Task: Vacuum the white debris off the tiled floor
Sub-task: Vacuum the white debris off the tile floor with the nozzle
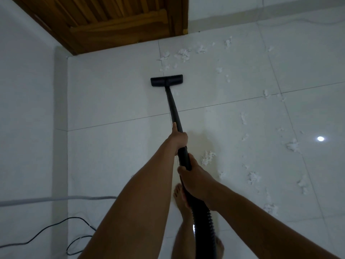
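Observation:
A black vacuum wand (pixel 172 107) runs from my hands out to its flat floor head (pixel 166 80), which sits on the white tiled floor (pixel 115 94). My left hand (pixel 178 138) grips the wand higher up, thumb lying along it. My right hand (pixel 194 177) grips the wand's lower end, where the ribbed hose (pixel 202 219) starts. White fluffy debris (pixel 183 54) lies just beyond the head near the door. More clumps (pixel 208 157) trail down the right side of the floor.
A wooden door (pixel 119 21) closes off the far wall. A white wall (pixel 28 90) runs along the left. A black cable (pixel 56 226) and a grey cord (pixel 56 199) lie on the floor at lower left. My bare feet (pixel 180 199) stand under the hose.

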A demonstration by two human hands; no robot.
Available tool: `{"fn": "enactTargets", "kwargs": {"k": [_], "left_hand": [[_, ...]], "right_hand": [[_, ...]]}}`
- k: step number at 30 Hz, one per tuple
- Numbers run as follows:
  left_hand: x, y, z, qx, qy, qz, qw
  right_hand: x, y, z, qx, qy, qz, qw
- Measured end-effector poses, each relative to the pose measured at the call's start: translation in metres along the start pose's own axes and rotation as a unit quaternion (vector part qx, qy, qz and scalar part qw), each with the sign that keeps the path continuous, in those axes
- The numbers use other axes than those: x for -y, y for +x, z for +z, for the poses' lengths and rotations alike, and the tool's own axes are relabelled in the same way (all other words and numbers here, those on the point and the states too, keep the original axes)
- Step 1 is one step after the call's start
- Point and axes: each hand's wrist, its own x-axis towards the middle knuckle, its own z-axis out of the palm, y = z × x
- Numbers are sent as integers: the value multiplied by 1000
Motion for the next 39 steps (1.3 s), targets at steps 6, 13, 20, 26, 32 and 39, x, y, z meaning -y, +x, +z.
{"fn": "enactTargets", "kwargs": {"k": [6, 13, 20, 26, 32, 39], "left_hand": [[-8, -43, -14, 33, 12, -45, 998], [-7, -53, -24, 43, 15, -50, 998], [0, -19, -22, 21, 15, -22, 999], [11, 21, -23, 0, 13, 13, 1000], [15, 50, -18, -9, 3, 35, 999], [7, 73, -16, -22, 12, 45, 999]], "right_hand": [[24, -41, 11, 1, 10, 28, 1000], [32, -52, 21, -5, -6, 23, 1000], [24, -27, 23, -10, 15, 18, 1000], [15, 8, 28, -24, -16, 5, 1000], [4, 40, 25, -19, -20, -2, 1000], [6, 63, 14, -20, -22, 1, 1000]]}}
